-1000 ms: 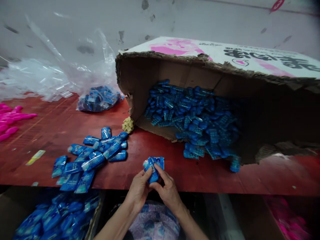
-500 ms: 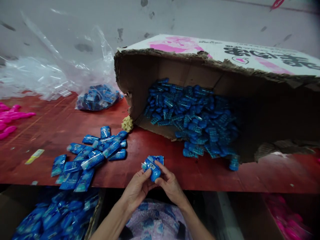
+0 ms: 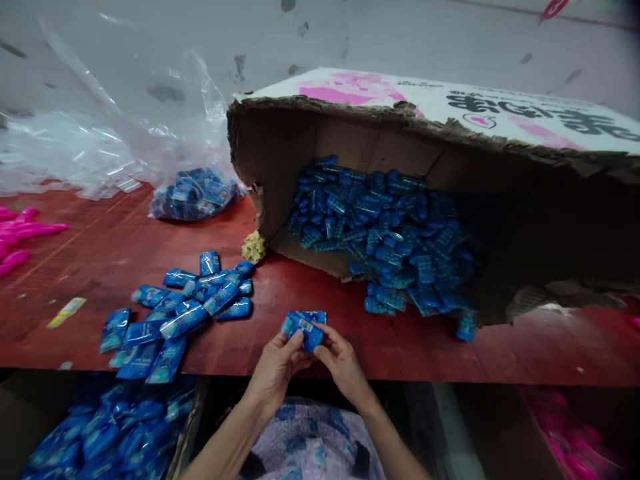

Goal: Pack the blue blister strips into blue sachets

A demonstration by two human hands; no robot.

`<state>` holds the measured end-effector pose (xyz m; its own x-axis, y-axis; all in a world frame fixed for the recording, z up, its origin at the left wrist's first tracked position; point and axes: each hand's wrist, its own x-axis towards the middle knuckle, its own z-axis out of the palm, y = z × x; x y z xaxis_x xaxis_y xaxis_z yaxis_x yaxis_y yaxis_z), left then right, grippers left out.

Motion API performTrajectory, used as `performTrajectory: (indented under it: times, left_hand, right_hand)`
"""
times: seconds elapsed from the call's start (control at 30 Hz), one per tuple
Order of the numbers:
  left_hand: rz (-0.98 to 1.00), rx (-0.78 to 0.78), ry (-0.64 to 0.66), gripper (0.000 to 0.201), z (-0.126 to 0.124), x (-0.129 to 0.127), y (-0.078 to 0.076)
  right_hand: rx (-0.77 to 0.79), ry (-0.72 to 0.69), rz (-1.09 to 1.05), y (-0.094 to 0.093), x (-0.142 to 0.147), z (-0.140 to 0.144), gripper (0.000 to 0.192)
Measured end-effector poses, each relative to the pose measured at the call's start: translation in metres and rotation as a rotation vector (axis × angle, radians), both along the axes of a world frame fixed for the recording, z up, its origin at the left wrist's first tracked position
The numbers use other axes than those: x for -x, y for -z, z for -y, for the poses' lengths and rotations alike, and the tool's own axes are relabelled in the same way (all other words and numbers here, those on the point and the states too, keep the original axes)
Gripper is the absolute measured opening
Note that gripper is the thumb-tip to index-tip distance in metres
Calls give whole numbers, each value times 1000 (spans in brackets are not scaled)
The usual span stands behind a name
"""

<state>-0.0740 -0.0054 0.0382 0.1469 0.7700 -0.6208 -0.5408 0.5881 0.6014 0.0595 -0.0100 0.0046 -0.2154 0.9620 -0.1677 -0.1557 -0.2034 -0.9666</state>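
— What fills the bench (image 3: 500,347)?
— A torn carton (image 3: 350,133) on its side, spilling blue pieces (image 3: 390,233); a heap of blue packets (image 3: 185,313) left, bare red board between.
— And the hands?
— Left hand (image 3: 273,370) and right hand (image 3: 345,367) together pinch one blue packet (image 3: 305,325) at the bench's near edge

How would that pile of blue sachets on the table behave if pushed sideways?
The blue sachets look glossy, so they would likely slide over each other and the red tabletop. They lie loosely overlapped, so the pile probably spreads rather than moving together. Each seems small, light, soft.
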Motion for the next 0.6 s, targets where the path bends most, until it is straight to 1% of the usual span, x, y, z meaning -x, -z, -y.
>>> performTrajectory:
  times: [0.1,0.17,0.23,0.3,0.4,0.47,0.53,0.6]
  left_hand:
    - [-136,-50,17,25,0,0,5]
    - [-182,-85,29,26,0,2,9]
    - [-193,-139,4,31,-2,6,10]
    - [-187,-196,-8,41,-5,12,10]
    - [-102,-201,59,53,-11,19,10]
    - [-47,-180,80,50,-14,21,11]
    - [-34,-164,70,36,-16,21,13]
    - [-47,-149,49,25,-16,20,15]
  right_hand:
    - [81,63,-99,-3,4,3,27]
    - [149,76,-177,-6,6,4,22]
    - [231,69,-250,-8,7,5,20]
    - [306,59,-311,-8,8,5,22]
    - [373,42,-395,-5,8,4,27]
    - [391,28,-417,-4,8,4,35]
    - [397,14,-402,-3,8,4,42]
    - [395,3,-388,-2,8,5,44]
